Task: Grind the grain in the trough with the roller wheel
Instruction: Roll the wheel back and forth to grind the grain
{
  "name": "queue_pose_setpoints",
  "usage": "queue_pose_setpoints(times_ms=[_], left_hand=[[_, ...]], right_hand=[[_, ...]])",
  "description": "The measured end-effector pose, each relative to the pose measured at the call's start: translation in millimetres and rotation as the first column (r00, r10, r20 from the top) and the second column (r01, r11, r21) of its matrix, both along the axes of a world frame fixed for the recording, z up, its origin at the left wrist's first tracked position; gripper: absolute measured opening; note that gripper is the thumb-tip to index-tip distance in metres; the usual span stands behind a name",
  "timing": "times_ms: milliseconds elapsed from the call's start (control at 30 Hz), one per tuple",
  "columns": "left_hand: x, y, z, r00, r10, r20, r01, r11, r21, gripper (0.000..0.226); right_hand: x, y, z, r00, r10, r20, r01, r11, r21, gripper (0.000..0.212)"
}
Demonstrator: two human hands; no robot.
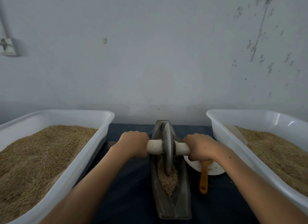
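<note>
The left hand [133, 144] and the right hand [199, 147] are each gripping, fingers curled, one end of the white-wrapped axle of the roller wheel [167, 150]. The wheel is standing upright in the narrow trough [181, 198] at the middle of the dark cloth-covered worktop [130, 190], its rim pressing into the grain [167, 182]. No writing is showing anywhere.

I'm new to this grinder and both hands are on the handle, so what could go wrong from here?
1. The grey metal roller wheel stands on a heap of tan grain near the pointed end of the narrow metal trough; a hard push could spill grain onto the dark cloth.
2. The right hand grips the white-wrapped handle above the yellow-handled brush; it might knock it.
</note>
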State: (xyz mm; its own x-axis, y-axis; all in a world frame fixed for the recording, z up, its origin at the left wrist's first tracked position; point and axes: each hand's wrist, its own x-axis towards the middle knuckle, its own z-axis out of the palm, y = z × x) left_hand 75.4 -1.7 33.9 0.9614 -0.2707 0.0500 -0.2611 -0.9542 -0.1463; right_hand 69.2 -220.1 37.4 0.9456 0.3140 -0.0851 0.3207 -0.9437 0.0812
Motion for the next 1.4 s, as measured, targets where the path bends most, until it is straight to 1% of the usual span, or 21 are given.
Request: queue_pose_setpoints(times_ms=[67, 133, 167, 233, 333, 400, 467, 533, 567, 667, 733, 800, 867, 933, 1033, 1133, 1200, 1233, 1300, 1367, 1400], left_hand=[[1, 0, -4, 0.993, -0.004, 0.119, 0.005, 1.0, -0.012, 0.027], [3, 0, -7, 0.978, 0.005, 0.21, 0.003, 0.999, -0.035, 0.023], [4, 0, -8, 0.971, 0.011, 0.239, -0.001, 0.999, -0.045, 0.022], [5, 0, -9, 0.965, 0.017, 0.26, -0.002, 0.998, -0.056, 0.023], [6, 0, -9, 0.977, -0.005, 0.215, 0.013, 0.999, -0.035, 0.028], [5, 1, -6, 0.993, -0.004, 0.121, 0.006, 1.0, -0.015, 0.033], [4, 2, -2, 1.0, 0.004, 0.01, -0.004, 1.0, -0.008, 0.037], [3, 3, 0, 0.997, 0.006, -0.079, -0.007, 1.0, -0.012, 0.038], [3, 4, 0, 0.995, 0.006, -0.099, -0.007, 1.0, -0.014, 0.038], [3, 4, -1, 0.999, -0.003, -0.035, 0.002, 1.0, -0.015, 0.035], [5, 3, -4, 0.998, -0.003, 0.056, 0.005, 1.0, -0.026, 0.031], [6, 1, -7, 0.987, -0.001, 0.161, 0.009, 0.999, -0.046, 0.028], [7, 1, -11, 0.97, 0.014, 0.243, 0.005, 0.997, -0.075, 0.026], [8, 1, -12, 0.963, 0.015, 0.268, 0.011, 0.996, -0.092, 0.025], [8, 2, -11, 0.978, -0.006, 0.211, 0.021, 0.998, -0.067, 0.029], [6, 3, -5, 0.998, -0.019, 0.057, 0.021, 0.999, -0.032, 0.035], [5, 4, -2, 0.998, -0.024, -0.056, 0.022, 0.999, -0.04, 0.038], [4, 5, -1, 0.996, -0.026, -0.086, 0.022, 0.999, -0.048, 0.039], [4, 5, -3, 0.997, -0.028, -0.075, 0.024, 0.998, -0.056, 0.039], [5, 5, -6, 0.999, -0.043, 0.018, 0.044, 0.998, -0.052, 0.036], [6, 5, -8, 0.995, -0.054, 0.078, 0.059, 0.997, -0.055, 0.034]], right_hand=[[3, 2, -7, 0.987, 0.0, 0.159, 0.001, 1.0, -0.002, 0.024], [5, 5, -15, 0.942, -0.024, 0.336, 0.016, 1.0, 0.027, 0.015], [6, 6, -18, 0.919, -0.037, 0.393, 0.019, 0.999, 0.049, 0.017], [9, 7, -23, 0.9, -0.041, 0.433, 0.007, 0.997, 0.081, 0.02], [9, 3, -19, 0.923, -0.026, 0.383, 0.007, 0.999, 0.053, 0.019], [7, 2, -12, 0.963, -0.003, 0.269, -0.001, 1.0, 0.015, 0.02], [3, 1, -4, 0.994, 0.013, 0.11, -0.014, 1.0, 0.003, 0.029], [0, 1, 2, 1.0, 0.019, -0.011, -0.019, 1.0, -0.004, 0.033], [0, 1, 4, 0.999, 0.02, -0.039, -0.021, 1.0, -0.008, 0.034], [2, 1, 2, 1.0, 0.019, -0.001, -0.019, 1.0, -0.012, 0.033], [5, 2, -4, 0.994, 0.014, 0.112, -0.014, 1.0, 0.002, 0.026], [7, 4, -13, 0.96, -0.004, 0.28, -0.006, 0.999, 0.035, 0.018], [10, 6, -22, 0.908, -0.035, 0.417, 0.001, 0.997, 0.08, 0.022], [11, 6, -26, 0.885, -0.049, 0.462, 0.001, 0.995, 0.104, 0.024], [9, 5, -18, 0.924, -0.026, 0.382, 0.002, 0.998, 0.063, 0.024], [5, 3, -6, 0.984, 0.005, 0.178, -0.008, 1.0, 0.016, 0.018], [2, 2, -1, 0.999, 0.009, 0.04, -0.008, 1.0, -0.014, 0.028], [2, 2, 1, 1.0, 0.008, 0.002, -0.008, 1.0, -0.02, 0.031], [2, 2, 2, 1.0, 0.006, -0.016, -0.006, 1.0, -0.012, 0.033], [5, 2, -1, 1.0, -0.002, 0.029, 0.002, 1.0, 0.0, 0.032], [6, 2, -3, 0.997, -0.006, 0.082, 0.005, 1.0, 0.004, 0.029]])
